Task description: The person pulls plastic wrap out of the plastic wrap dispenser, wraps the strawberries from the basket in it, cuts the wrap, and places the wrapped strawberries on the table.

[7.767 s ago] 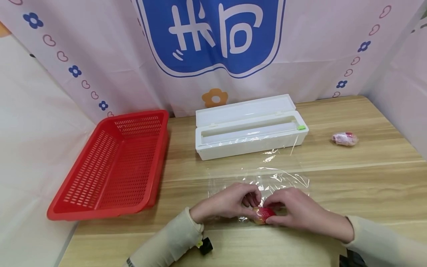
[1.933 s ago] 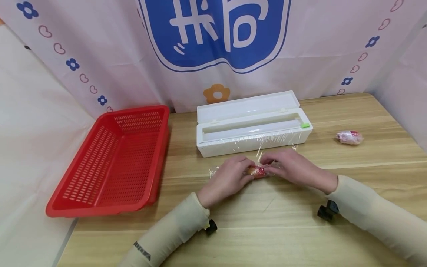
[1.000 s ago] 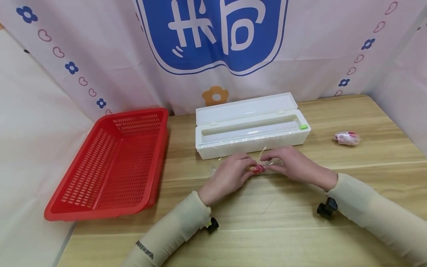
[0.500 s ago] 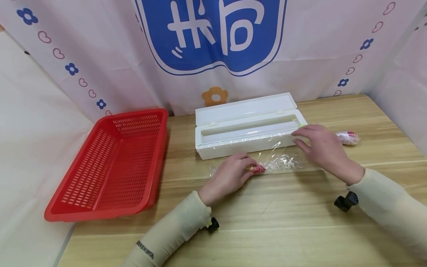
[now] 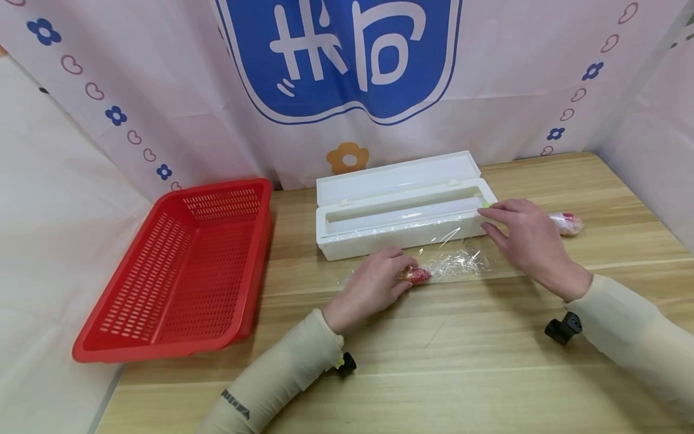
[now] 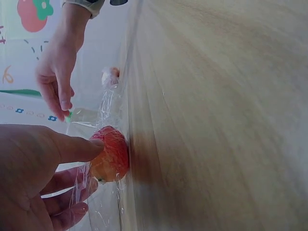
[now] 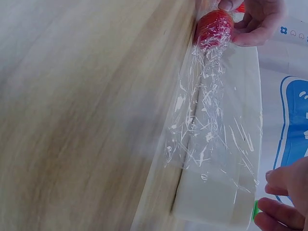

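A small red-and-yellow fruit (image 6: 109, 154), wrapped in clear cling film (image 7: 207, 106), lies on the table before a white cling film box (image 5: 401, 235). My left hand (image 5: 374, 285) holds the fruit between thumb and fingers, as the left wrist view shows. From the fruit the crumpled film stretches to the right and up to the front edge of the box. At the box's right end is my right hand (image 5: 528, 241), its fingertips right at the green slider (image 7: 255, 210) and its thumb apart from the fingers. The box lid (image 5: 396, 178) stands open, with the film roll (image 5: 403, 216) inside.
A red plastic basket (image 5: 246, 289) stands on the left of the wooden table (image 5: 434, 374). Another wrapped fruit (image 5: 567, 223) lies on the right, partly behind my right hand. A printed cloth (image 5: 293, 150) hangs behind the table.
The fruit has gone from lying on spread film near the front to being wrapped close to the box. My right hand has left the fruit and moved right to the green slider; the left stays put.
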Demonstrator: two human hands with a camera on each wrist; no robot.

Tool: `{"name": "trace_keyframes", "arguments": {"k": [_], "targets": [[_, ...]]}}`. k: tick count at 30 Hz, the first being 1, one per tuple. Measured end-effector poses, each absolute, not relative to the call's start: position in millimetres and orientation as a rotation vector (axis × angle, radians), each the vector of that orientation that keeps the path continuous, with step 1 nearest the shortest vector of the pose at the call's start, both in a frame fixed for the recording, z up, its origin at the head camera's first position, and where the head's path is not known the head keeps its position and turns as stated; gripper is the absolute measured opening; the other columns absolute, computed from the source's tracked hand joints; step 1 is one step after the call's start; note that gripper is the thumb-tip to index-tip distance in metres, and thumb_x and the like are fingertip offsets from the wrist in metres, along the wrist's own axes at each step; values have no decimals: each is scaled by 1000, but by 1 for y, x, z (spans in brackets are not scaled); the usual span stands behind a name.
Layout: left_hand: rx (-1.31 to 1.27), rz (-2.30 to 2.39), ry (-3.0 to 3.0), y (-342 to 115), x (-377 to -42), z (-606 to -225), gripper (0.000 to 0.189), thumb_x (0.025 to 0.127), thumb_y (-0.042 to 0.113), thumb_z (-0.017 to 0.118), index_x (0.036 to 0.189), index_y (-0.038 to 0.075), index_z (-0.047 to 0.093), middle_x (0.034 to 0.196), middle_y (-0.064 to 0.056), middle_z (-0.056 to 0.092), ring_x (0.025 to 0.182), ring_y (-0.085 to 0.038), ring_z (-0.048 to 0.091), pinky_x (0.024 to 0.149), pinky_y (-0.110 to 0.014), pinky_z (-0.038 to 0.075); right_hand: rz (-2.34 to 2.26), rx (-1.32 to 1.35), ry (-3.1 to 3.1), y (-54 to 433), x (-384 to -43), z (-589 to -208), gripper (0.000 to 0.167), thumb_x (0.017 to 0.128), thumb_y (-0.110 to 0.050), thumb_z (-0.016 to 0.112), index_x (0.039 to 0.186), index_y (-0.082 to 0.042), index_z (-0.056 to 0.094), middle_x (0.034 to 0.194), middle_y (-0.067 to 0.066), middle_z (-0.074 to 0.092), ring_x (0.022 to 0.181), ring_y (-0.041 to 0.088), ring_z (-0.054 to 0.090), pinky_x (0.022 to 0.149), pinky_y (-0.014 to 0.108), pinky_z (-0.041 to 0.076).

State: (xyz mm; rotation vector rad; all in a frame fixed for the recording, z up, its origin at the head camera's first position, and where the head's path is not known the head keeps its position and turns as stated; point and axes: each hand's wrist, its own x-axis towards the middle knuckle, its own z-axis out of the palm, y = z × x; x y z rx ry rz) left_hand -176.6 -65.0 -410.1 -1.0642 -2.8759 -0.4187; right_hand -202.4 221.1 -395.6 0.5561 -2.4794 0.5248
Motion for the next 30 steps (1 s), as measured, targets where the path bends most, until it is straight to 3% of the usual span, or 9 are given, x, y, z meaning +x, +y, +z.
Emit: {"name": "trace_keyframes", "arguments": {"k": [16, 30], "targets": [[-1129, -514, -2841, -52, -185, -395, 30, 91, 29, 71, 118, 16, 69, 113, 2, 68, 106, -14, 62, 96, -30, 51, 520, 580, -2524, 223, -204, -399, 26, 81, -3, 78, 107, 0, 75, 104, 20, 70, 99, 36, 62, 84, 51, 53], [-1155, -540, -2889, 20, -251, -347, 28, 98, 20, 62, 125, 15, 67, 119, 1, 69, 108, -10, 64, 96, -22, 50, 536, 559, -2541, 224, -203, -400, 26, 82, -4, 77, 108, -1, 75, 102, 19, 69, 98, 36, 61, 82, 51, 52]]}}
